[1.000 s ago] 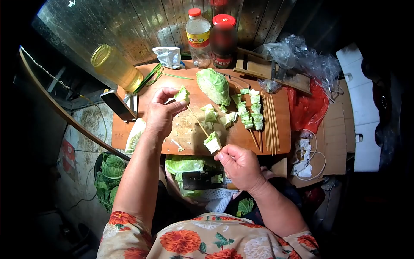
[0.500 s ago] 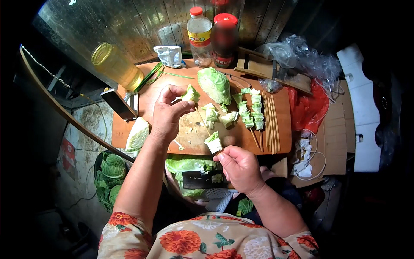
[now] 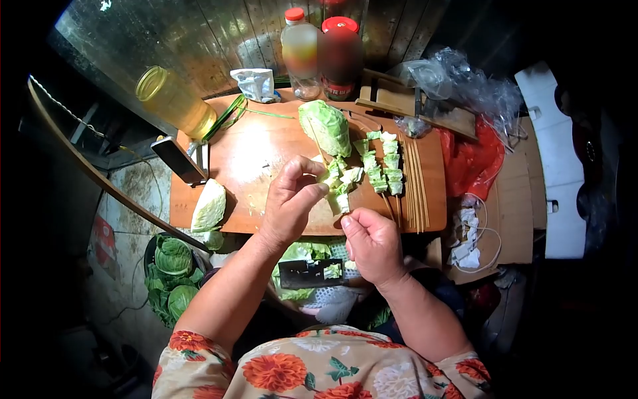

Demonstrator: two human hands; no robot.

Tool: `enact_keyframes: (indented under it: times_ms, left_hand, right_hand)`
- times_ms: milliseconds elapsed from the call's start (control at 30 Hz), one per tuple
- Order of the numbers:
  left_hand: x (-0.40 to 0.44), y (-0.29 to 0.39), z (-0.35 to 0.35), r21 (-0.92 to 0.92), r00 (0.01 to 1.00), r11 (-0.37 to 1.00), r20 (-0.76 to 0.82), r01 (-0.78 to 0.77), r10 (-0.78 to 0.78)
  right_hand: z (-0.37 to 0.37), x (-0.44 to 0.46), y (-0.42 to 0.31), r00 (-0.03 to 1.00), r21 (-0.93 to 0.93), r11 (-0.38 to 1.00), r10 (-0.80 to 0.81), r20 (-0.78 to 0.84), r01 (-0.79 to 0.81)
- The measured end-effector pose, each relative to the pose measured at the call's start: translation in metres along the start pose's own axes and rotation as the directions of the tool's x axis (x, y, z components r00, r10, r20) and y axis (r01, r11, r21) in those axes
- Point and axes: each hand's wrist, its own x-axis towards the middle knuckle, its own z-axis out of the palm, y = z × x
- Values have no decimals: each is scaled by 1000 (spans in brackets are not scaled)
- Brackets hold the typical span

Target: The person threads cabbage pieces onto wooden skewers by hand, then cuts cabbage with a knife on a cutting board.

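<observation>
My right hand (image 3: 375,247) is closed on the lower end of a bamboo skewer (image 3: 315,141), whose upper part slants up in front of the cut cabbage (image 3: 325,126). A pale green cabbage piece (image 3: 339,202) is threaded just above that hand. With thumb and forefinger, my left hand (image 3: 289,199) pinches another cabbage piece (image 3: 327,178) at the skewer; the fingers partly hide it. Loose cabbage pieces (image 3: 351,176) lie behind. To the right, two filled cabbage skewers (image 3: 392,163) rest beside several bare skewers (image 3: 417,189) on the wooden board (image 3: 246,143).
A cabbage wedge (image 3: 209,205) and a propped phone (image 3: 179,161) stand at the left, near a jar of yellow liquid (image 3: 176,103). Bottles (image 3: 302,63) line the back. A cleaver (image 3: 310,274) lies below the board's front edge; whole cabbages (image 3: 174,256) fill a basket at lower left.
My left hand has moved down and right, bringing its cabbage piece from the skewer's tip down along the stick. My right hand keeps its hold and has shifted slightly up.
</observation>
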Motion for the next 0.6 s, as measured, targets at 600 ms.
enact_keyframes:
  times_ms: [600]
  left_hand:
    - [43,-30,-13,51,976,990,-180,133,-122]
  right_hand:
    - [-37,9,-19,989,153,988,56,-139,-34]
